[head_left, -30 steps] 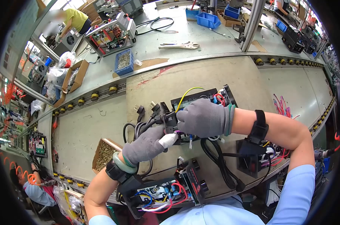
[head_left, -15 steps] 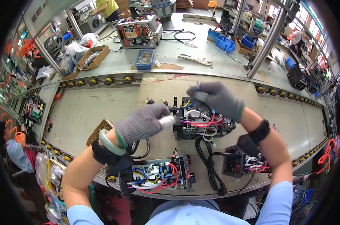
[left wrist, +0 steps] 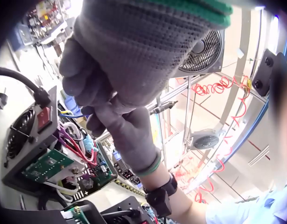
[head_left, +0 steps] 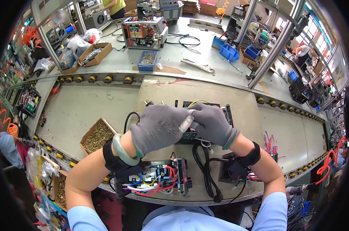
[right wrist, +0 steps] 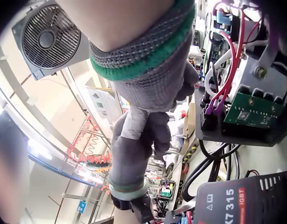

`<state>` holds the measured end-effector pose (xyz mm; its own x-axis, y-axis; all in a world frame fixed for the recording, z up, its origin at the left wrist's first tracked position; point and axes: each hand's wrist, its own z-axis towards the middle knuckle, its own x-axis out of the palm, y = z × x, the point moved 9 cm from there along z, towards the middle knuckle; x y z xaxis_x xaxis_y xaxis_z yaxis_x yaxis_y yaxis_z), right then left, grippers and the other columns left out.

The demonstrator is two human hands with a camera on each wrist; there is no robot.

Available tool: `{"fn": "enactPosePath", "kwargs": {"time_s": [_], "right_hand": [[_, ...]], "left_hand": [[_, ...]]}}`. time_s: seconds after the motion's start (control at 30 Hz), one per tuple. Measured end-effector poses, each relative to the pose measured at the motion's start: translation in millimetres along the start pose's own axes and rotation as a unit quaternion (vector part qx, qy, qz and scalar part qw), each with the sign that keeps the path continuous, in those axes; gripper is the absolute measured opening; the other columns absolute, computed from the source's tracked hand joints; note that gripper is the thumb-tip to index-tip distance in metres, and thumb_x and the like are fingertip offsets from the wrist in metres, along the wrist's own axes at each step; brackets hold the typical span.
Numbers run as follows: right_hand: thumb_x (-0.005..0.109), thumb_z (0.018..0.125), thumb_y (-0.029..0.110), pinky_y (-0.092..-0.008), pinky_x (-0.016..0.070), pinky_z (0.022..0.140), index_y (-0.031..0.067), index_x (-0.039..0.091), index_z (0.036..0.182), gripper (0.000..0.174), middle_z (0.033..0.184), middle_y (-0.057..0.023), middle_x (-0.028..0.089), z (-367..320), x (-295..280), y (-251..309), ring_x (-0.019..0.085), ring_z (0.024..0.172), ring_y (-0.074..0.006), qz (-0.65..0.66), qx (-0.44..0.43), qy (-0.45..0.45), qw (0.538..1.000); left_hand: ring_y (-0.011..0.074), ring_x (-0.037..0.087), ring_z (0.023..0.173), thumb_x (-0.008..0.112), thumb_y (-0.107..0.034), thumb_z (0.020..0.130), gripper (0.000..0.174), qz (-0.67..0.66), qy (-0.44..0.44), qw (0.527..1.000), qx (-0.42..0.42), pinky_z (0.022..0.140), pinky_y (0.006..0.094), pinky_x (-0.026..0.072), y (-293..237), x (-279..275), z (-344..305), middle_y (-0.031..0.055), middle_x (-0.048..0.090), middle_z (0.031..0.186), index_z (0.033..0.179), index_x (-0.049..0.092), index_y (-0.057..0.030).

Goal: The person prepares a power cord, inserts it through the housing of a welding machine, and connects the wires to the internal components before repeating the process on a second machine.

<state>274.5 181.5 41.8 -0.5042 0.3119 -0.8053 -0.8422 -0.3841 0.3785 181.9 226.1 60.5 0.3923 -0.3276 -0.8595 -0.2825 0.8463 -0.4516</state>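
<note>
My left hand (head_left: 159, 125) and right hand (head_left: 213, 123), both in grey gloves, meet over an opened inverter welder (left wrist: 50, 163) on the bench. White tape wraps the left thumb (right wrist: 134, 123). A yellow wire (head_left: 198, 101) arcs up behind the right hand in the head view. In the left wrist view a blue wire (left wrist: 76, 115) runs from the welder to the fingertips, where both hands pinch the wires. Their ends are hidden by the gloves. A green circuit board (right wrist: 255, 108) and red wires (right wrist: 232, 60) show on the welder in the right wrist view.
Two more opened units, one at front left (head_left: 151, 179) and one at right (head_left: 230, 169), flank a coiled power cord (head_left: 205, 173). A carton of small fasteners (head_left: 97, 138) stands at left. Beyond the roller rail lie locking pliers (head_left: 197, 65) and a blue bin (head_left: 147, 67).
The right hand was low at the welder, lifted away up and right, then came back to join the left. The left hand shifted right to meet it. The head view swung somewhat.
</note>
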Motion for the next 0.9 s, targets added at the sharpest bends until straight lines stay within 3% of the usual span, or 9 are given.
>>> {"fn": "enactPosePath", "kwargs": {"time_s": [0.07, 0.13, 0.2, 0.3, 0.33, 0.37, 0.5, 0.73, 0.9], "right_hand": [[0.072, 0.082, 0.019, -0.0408, 0.0547, 0.070, 0.0090, 0.072, 0.098, 0.018, 0.100, -0.0114, 0.069, -8, -1, -3, 0.068, 0.081, -0.0320, 0.014, 0.002, -0.010, 1.000], [0.073, 0.083, 0.020, -0.0394, 0.0551, 0.070, 0.0087, 0.073, 0.101, 0.021, 0.101, -0.0115, 0.069, -21, -2, -18, 0.069, 0.081, -0.0312, 0.107, 0.052, -0.043, 0.992], [0.072, 0.081, 0.017, -0.0390, 0.0535, 0.065, 0.0101, 0.072, 0.095, 0.016, 0.092, -0.0096, 0.068, -23, -2, -20, 0.067, 0.074, -0.0292, 0.104, 0.037, -0.044, 0.993], [0.066, 0.077, 0.015, -0.0384, 0.0489, 0.055, 0.0134, 0.062, 0.076, 0.005, 0.074, -0.0071, 0.057, -22, 9, -20, 0.062, 0.062, -0.0258, -0.225, -0.039, 0.021, 0.973], [0.066, 0.077, 0.015, -0.0384, 0.0489, 0.055, 0.0134, 0.062, 0.076, 0.005, 0.074, -0.0071, 0.057, -23, 10, -23, 0.062, 0.062, -0.0258, -0.223, -0.031, 0.021, 0.974], [0.066, 0.077, 0.015, -0.0386, 0.0491, 0.055, 0.0126, 0.061, 0.075, 0.006, 0.074, -0.0073, 0.057, -20, 11, -17, 0.062, 0.063, -0.0259, -0.194, -0.057, 0.025, 0.979], [0.065, 0.078, 0.015, -0.0397, 0.0492, 0.054, 0.0103, 0.059, 0.074, 0.008, 0.073, -0.0079, 0.056, -12, 22, -7, 0.063, 0.063, -0.0260, -0.176, -0.079, 0.033, 0.981], [0.066, 0.075, 0.012, -0.0398, 0.0484, 0.054, 0.0096, 0.060, 0.076, 0.007, 0.076, -0.0080, 0.056, -13, 23, -9, 0.062, 0.063, -0.0267, -0.161, -0.053, 0.043, 0.985], [0.064, 0.076, 0.012, -0.0398, 0.0485, 0.055, 0.0095, 0.059, 0.075, 0.005, 0.076, -0.0081, 0.056, -15, 26, -13, 0.062, 0.064, -0.0266, -0.161, -0.036, 0.070, 0.984]], "left_hand": [[0.0333, 0.065, 0.068, 0.061, -0.029, 0.098, 0.024, 0.033, 0.020, 0.999, 0.006, 0.062, 0.0403, 0.0507, 1, 9, 2, 0.0168, 0.065, 0.073, 0.091, 0.073, -0.0091], [0.0349, 0.065, 0.069, 0.056, -0.036, 0.100, 0.034, -0.138, 0.072, 0.986, -0.062, 0.063, 0.0423, 0.0512, 23, 31, 3, 0.0171, 0.065, 0.073, 0.086, 0.072, -0.0090], [0.0345, 0.066, 0.070, 0.055, -0.040, 0.100, 0.039, -0.103, 0.091, 0.989, -0.058, 0.064, 0.0428, 0.0516, 31, 39, 4, 0.0169, 0.065, 0.073, 0.086, 0.071, -0.0086], [0.0339, 0.068, 0.071, 0.057, -0.049, 0.097, 0.045, -0.021, 0.103, 0.990, -0.093, 0.066, 0.0427, 0.0525, 41, 30, 2, 0.0169, 0.067, 0.074, 0.084, 0.072, -0.0081], [0.0338, 0.068, 0.072, 0.059, -0.053, 0.095, 0.048, 0.027, 0.093, 0.987, -0.130, 0.068, 0.0422, 0.0530, 48, 23, 3, 0.0169, 0.067, 0.073, 0.083, 0.072, -0.0080], [0.0344, 0.069, 0.080, 0.061, -0.057, 0.091, 0.050, 0.075, 0.227, 0.954, -0.183, 0.075, 0.0422, 0.0533, 61, 43, -3, 0.0174, 0.069, 0.080, 0.095, 0.072, -0.0087], [0.0347, 0.067, 0.098, 0.061, -0.054, 0.092, 0.053, 0.006, 0.211, 0.969, -0.128, 0.089, 0.0442, 0.0514, 62, 72, -11, 0.0175, 0.070, 0.103, 0.125, 0.062, -0.0123], [0.0362, 0.065, 0.105, 0.062, -0.050, 0.092, 0.052, -0.037, 0.250, 0.957, -0.143, 0.093, 0.0439, 0.0500, 75, 85, -17, 0.0179, 0.068, 0.108, 0.125, 0.060, -0.0100], [0.0379, 0.066, 0.102, 0.058, -0.055, 0.092, 0.060, -0.072, 0.226, 0.963, -0.132, 0.090, 0.0460, 0.0506, 73, 82, -15, 0.0227, 0.067, 0.105, 0.109, 0.065, 0.0020]]}}
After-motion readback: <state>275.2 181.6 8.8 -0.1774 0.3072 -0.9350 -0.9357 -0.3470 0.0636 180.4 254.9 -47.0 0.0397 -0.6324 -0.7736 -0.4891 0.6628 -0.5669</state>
